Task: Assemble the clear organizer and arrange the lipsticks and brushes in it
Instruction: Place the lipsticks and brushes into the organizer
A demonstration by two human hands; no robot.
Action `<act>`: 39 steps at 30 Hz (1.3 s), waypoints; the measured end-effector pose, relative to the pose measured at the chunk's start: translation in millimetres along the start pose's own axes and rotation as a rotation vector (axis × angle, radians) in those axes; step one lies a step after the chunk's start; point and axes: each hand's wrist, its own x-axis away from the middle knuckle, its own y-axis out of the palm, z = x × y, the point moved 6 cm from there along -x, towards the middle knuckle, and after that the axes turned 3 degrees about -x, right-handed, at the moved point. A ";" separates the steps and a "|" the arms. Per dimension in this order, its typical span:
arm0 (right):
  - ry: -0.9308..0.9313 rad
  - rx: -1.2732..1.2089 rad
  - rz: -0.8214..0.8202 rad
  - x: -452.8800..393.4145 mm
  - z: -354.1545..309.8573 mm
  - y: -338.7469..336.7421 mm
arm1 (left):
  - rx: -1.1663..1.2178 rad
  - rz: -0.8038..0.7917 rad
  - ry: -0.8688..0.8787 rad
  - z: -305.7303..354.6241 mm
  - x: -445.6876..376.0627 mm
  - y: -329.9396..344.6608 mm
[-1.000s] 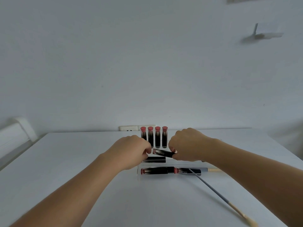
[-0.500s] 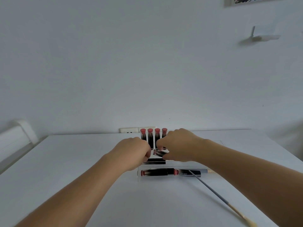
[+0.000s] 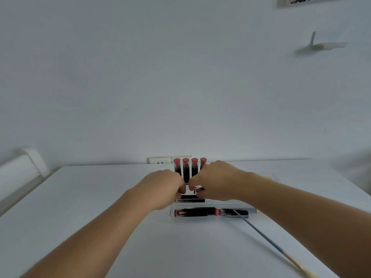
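Right hand (image 3: pixel 216 182) now shifted left, small black lipstick tube (image 3: pixel 199 190) pinched beside curled left hand (image 3: pixel 164 187); left's grip can't be made out.

No legible text or labels

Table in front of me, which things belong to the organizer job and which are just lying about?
Job: clear organizer; four standing lipsticks; two lying lipsticks; lipstick in right hand; long brush.
Lying about: wall socket; wall hook.
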 end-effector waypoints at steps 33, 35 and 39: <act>-0.084 0.226 -0.145 15.4 6.6 3.8 | -0.049 0.018 0.035 -4.8 -2.7 13.7; -0.082 0.230 -0.146 15.6 7.7 2.2 | -0.061 0.027 0.040 -4.1 -2.4 14.4; -0.069 0.245 -0.110 13.4 11.8 -2.7 | -0.090 0.041 0.042 -2.0 -2.9 16.4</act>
